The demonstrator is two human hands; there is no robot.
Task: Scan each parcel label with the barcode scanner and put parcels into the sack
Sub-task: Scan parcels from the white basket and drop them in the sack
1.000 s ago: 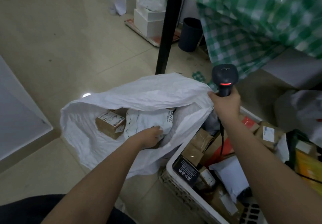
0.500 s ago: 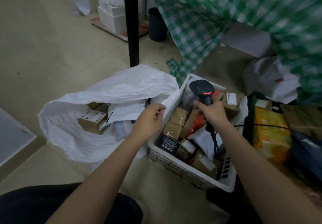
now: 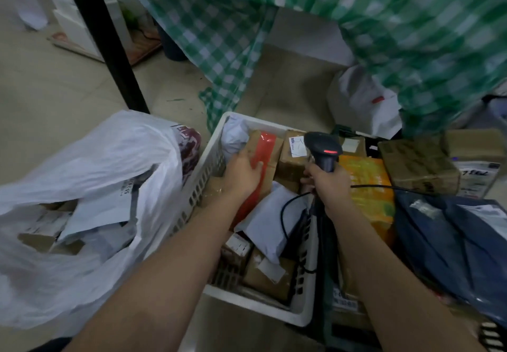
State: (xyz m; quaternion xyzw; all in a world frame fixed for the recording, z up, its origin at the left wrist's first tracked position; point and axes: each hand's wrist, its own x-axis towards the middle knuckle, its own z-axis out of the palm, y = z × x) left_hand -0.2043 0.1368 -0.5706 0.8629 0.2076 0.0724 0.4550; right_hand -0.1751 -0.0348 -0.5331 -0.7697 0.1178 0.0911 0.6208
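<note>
A white sack [image 3: 90,176] lies open on the floor at the left, with boxes and a white mailer inside. A white plastic basket [image 3: 208,170] to its right holds several parcels. My left hand [image 3: 242,176] reaches into the basket and grips a brown parcel with red tape [image 3: 267,146]. My right hand [image 3: 327,187] holds the black barcode scanner [image 3: 323,150] upright over the basket, its red light on and its cable trailing right. A white mailer [image 3: 270,220] lies between my forearms.
A black table leg [image 3: 109,50] stands behind the sack. A green checked cloth [image 3: 384,36] hangs overhead. Right of the basket lie a yellow package [image 3: 367,187], cardboard boxes [image 3: 419,165] and a dark blue bag [image 3: 452,244]. White boxes stand at far left.
My left hand left the sack and moved right into the basket, onto the red-taped parcel. The view swung right, and the right hand with the scanner shifted over the basket.
</note>
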